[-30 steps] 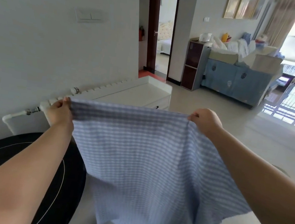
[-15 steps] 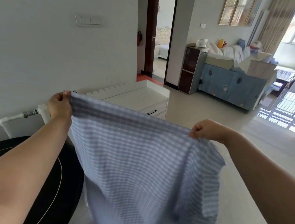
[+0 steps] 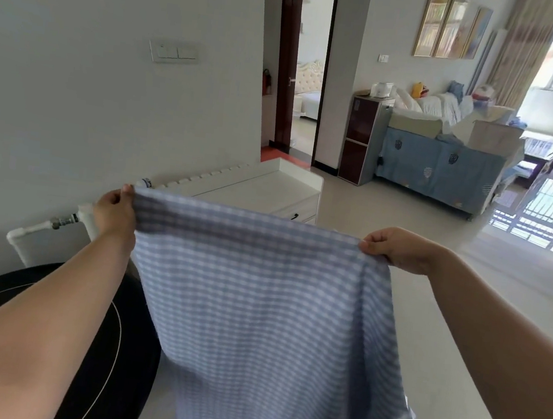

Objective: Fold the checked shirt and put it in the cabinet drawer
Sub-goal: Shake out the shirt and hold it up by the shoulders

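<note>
Folding is the step in hand, at its very start: the checked shirt (image 3: 266, 315) hangs spread in the air in front of the person, stretched along its top edge between the 2 hands. The left hand (image 3: 114, 213) pinches the top left corner with fingers pressed together on the cloth; the right hand (image 3: 398, 247) is curled closed on the top right corner. The white cabinet (image 3: 270, 191) stands beyond, against the far wall, its drawer (image 3: 297, 213) shut. Next, I judge, the hands must bring the 2 corners together or lay the cloth down flat to halve it, keeping the edge taut. Against the picture 0.5 s ago, the top edge runs more level and the right side of the shirt hangs looser, with a fold trailing at the lower right.
</note>
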The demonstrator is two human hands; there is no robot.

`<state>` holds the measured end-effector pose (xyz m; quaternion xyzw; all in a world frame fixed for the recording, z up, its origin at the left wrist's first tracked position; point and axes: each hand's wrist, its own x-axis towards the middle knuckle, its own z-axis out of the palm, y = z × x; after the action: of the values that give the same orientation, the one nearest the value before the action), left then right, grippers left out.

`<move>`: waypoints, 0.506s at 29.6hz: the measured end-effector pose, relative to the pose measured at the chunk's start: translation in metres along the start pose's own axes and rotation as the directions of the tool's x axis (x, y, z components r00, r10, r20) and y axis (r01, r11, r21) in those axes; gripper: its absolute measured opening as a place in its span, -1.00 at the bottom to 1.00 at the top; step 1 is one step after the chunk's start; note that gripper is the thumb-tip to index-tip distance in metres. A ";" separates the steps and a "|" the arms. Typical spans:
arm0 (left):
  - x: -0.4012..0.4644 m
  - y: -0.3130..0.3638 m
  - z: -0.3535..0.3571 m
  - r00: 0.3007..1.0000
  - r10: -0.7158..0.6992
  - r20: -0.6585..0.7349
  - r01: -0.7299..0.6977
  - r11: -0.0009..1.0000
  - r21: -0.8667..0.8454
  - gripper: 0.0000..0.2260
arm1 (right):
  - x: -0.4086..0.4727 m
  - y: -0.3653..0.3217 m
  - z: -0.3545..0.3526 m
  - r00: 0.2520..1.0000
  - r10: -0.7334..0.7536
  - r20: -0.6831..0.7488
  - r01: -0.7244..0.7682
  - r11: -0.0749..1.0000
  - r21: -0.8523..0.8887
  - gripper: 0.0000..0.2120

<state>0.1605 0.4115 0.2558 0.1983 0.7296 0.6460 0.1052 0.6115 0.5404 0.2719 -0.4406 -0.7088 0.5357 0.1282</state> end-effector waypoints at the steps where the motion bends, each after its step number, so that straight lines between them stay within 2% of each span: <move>1: 0.002 -0.002 0.000 1.000 -0.026 -0.016 0.026 1.000 -0.009 -0.63 | 0.001 -0.002 0.002 1.000 -0.004 -0.003 0.004 1.000 -0.004 -0.82; 3: 0.004 -0.002 0.001 0.997 -0.051 -0.050 0.051 0.999 -0.012 -0.64 | 0.002 -0.008 0.006 0.998 -0.006 -0.056 0.003 0.998 -0.057 -0.84; 5: 0.002 0.000 0.004 0.996 -0.031 -0.082 0.033 0.999 0.029 -0.66 | 0.010 -0.014 0.010 0.974 -0.027 -0.224 -0.030 0.969 -0.246 -0.83; 7: -0.005 0.004 0.010 0.992 0.012 -0.124 -0.005 0.998 0.062 -0.71 | 0.021 -0.021 0.021 0.910 -0.084 -0.405 -0.100 0.906 -0.412 -0.78; 10: -0.039 0.025 0.024 0.978 0.096 -0.186 -0.075 0.990 0.116 -0.77 | 0.032 -0.037 0.047 0.799 -0.139 -0.585 -0.157 0.891 -0.426 -0.75; 12: -0.069 0.038 0.041 0.965 0.247 -0.091 -0.238 0.966 0.102 -0.81 | 0.037 -0.054 0.068 0.760 -0.177 -0.626 -0.126 0.904 -0.409 -0.70; 13: -0.086 0.043 0.051 0.942 0.335 0.024 -0.335 0.939 0.077 -0.85 | 0.039 -0.065 0.080 0.759 -0.208 -0.617 -0.088 0.906 -0.414 -0.69; 14: -0.104 0.047 0.060 0.895 0.413 0.168 -0.427 0.902 0.056 -0.87 | 0.041 -0.076 0.091 0.765 -0.249 -0.594 -0.042 0.901 -0.431 -0.69; 15: -0.120 0.051 0.069 0.820 0.480 0.312 -0.520 0.852 0.054 -0.87 | 0.041 -0.086 0.102 0.778 -0.296 -0.555 0.009 0.887 -0.461 -0.71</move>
<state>0.3043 0.4274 0.2833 0.4815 0.6708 0.5636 0.0227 0.4792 0.5028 0.2946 -0.5463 -0.7637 0.1802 0.2929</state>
